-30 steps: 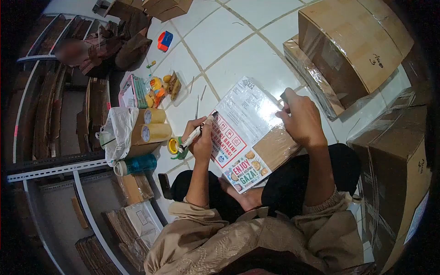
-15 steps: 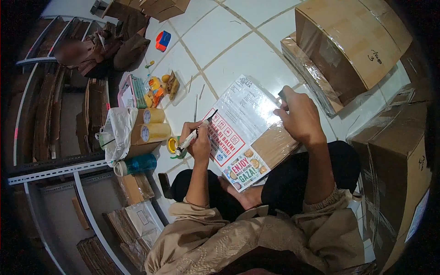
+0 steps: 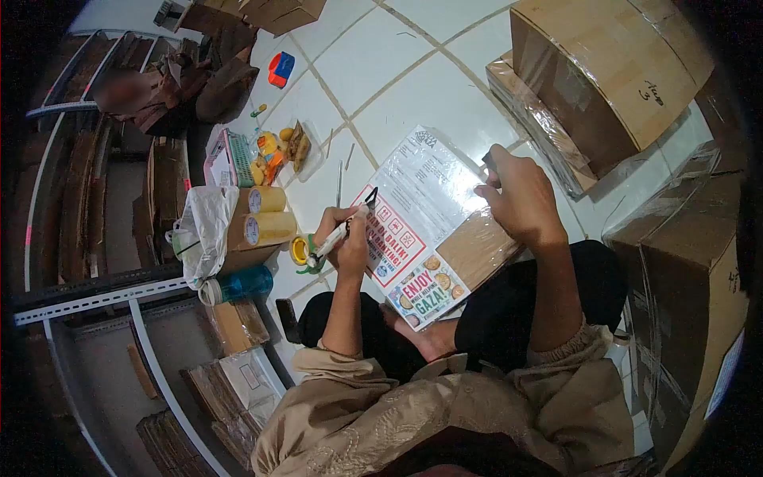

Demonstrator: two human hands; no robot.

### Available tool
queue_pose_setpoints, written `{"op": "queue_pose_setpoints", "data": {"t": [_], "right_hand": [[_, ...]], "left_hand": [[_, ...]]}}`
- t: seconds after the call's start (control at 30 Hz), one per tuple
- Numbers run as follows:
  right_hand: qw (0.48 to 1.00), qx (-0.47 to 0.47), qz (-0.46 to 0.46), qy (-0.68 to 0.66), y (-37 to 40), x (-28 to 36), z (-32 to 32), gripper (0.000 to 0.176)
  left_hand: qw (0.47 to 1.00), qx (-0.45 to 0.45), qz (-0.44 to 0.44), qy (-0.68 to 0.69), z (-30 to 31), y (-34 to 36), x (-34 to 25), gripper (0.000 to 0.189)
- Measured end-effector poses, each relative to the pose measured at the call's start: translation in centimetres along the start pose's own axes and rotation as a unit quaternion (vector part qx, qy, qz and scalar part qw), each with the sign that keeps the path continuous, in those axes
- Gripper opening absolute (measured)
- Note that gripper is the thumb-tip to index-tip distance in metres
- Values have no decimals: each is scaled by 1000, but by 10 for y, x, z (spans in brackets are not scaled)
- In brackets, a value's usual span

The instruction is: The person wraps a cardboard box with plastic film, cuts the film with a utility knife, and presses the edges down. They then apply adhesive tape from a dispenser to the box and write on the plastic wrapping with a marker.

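Pinched in my left hand (image 3: 342, 238) is a white marker (image 3: 330, 242), its tip on the left edge of a box wrapped in clear plastic (image 3: 477, 253). A black angled stroke (image 3: 372, 195) shows by the tip, on a red-bordered label (image 3: 391, 230). Beside it, a white printed sheet (image 3: 425, 171) covers much of the top. Nearer me is a colourful sticker (image 3: 431, 292) reading "Enjoy" and "Gaza". My right hand (image 3: 524, 199) is closed above the box's right side, holding a small dark piece like a marker cap (image 3: 490, 162). The box rests by my crossed legs.
Left of me are clear tape rolls (image 3: 269, 228), a green-and-yellow tape dispenser (image 3: 302, 253), a blue bottle (image 3: 242, 285) and a phone (image 3: 287, 320). Cardboard boxes (image 3: 612, 71) stand at right. Another person (image 3: 159, 95) sits at upper left near metal shelving (image 3: 103, 298).
My left hand has moved the marker slightly, and a second line now joins the black stroke into an angle. My right hand stays nearly in place.
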State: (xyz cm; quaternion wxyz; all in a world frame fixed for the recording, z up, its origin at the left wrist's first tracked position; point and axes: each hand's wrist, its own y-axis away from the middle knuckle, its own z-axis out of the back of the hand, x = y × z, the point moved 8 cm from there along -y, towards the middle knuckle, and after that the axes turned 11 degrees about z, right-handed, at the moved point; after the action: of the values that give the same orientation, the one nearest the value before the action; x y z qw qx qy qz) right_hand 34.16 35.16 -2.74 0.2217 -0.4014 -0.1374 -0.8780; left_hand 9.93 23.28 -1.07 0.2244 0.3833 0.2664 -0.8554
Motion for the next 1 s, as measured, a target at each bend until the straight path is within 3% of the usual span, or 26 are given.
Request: {"op": "queue_pose_setpoints", "data": {"t": [0.23, 0.3, 0.57, 0.67, 0.73, 0.83, 0.87, 1.0], "right_hand": [[1000, 0, 0, 6, 0, -1, -2, 21], [1000, -2, -6, -4, 0, -2, -2, 21], [1000, -1, 3, -12, -1, -4, -2, 20], [1000, -7, 13, -10, -1, -3, -1, 21], [1000, -10, 17, -7, -1, -4, 0, 21], [999, -15, 29, -3, 0, -1, 0, 21], [1000, -9, 22, -1, 0, -1, 1, 21], [1000, -3, 19, -12, 0, -2, -1, 21]], "left_hand": [[1000, 23, 13, -11, -8, 0, -7, 9], [999, 33, -38, -12, -11, 0, -13, 8], [999, 8, -41, -10, 4, 6, -2, 6], [999, -1, -3, 38, 6, 7, 3, 5], [969, -20, 103, 224, 12, 7, 26, 5], [988, 10, 77, 135, 9, 18, 13, 5], [994, 13, 32, 101, 5, 19, 6, 4], [999, 30, 26, 34, -2, 20, -1, 7]]}}
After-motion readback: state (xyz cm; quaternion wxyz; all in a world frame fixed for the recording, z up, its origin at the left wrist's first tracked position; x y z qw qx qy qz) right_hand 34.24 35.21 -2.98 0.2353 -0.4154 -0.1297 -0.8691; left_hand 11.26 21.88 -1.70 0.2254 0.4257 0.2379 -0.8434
